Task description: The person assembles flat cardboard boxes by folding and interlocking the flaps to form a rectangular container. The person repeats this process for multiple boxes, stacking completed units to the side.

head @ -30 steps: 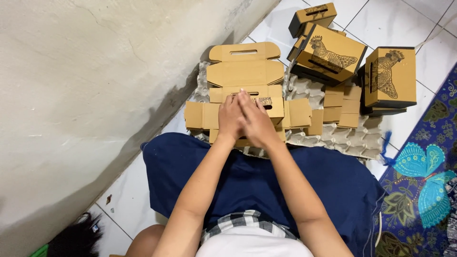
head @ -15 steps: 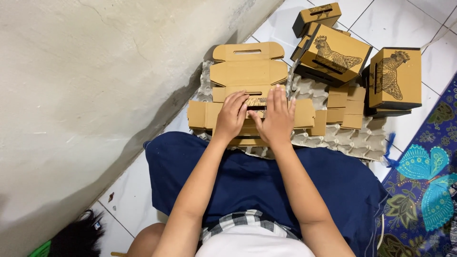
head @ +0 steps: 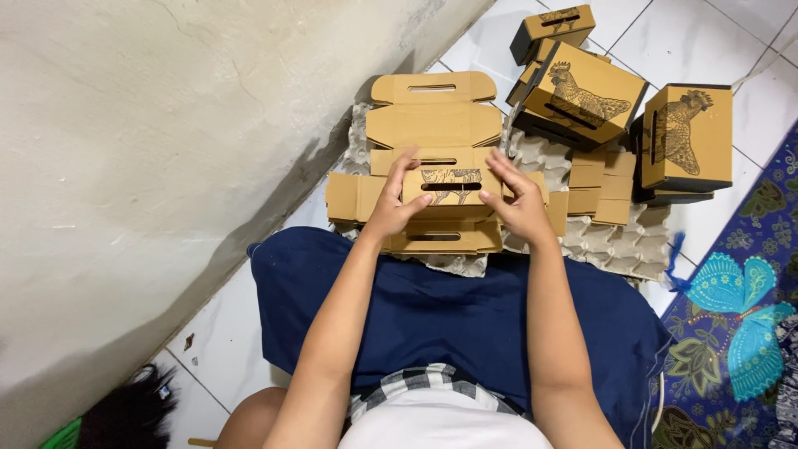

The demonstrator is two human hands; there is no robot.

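Note:
A flat brown cardboard box blank (head: 432, 125) with slot handles lies on grey egg trays on the floor in front of me. My left hand (head: 392, 202) and my right hand (head: 517, 199) hold up a folded panel (head: 453, 188) of it, which bears a slot and a printed bird drawing. The left hand grips the panel's left end, the right hand its right end. Both forearms reach forward over my dark blue lap (head: 449, 308).
Three assembled brown boxes with a rooster drawing stand at the upper right (head: 586, 91) (head: 688, 137) (head: 553, 27). Grey egg trays (head: 615, 241) lie beneath. A rough wall (head: 166, 150) runs along the left. A butterfly-patterned mat (head: 740, 324) lies at the right on white tiles.
My hands have moved apart from the middle of the blank to the two ends of the panel, which now stands raised with its drawing showing.

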